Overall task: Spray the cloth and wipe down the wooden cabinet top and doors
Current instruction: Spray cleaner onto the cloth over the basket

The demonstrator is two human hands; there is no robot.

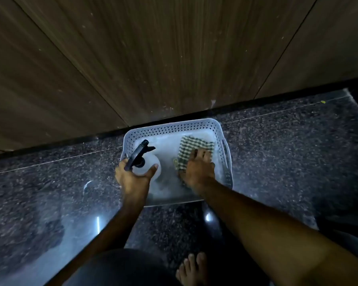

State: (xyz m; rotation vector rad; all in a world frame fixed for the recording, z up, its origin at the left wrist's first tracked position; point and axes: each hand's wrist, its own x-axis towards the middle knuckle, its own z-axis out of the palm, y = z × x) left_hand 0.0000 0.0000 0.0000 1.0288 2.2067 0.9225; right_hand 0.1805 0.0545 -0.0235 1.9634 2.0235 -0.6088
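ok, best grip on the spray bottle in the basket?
Grip the spray bottle around its shoulder just under the black trigger head, coming from above and the near-left, as the left hand does. It stands upright in the basket, nozzle pointing away-right, and the basket's left wall blocks a low side approach.

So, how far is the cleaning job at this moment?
Nothing looks done yet; no wiping shows on the wooden cabinet doors. In hand: the left hand grips the spray bottle and the right hand rests on the checked cloth, both inside the white basket. Left: spraying the cloth, then wiping.
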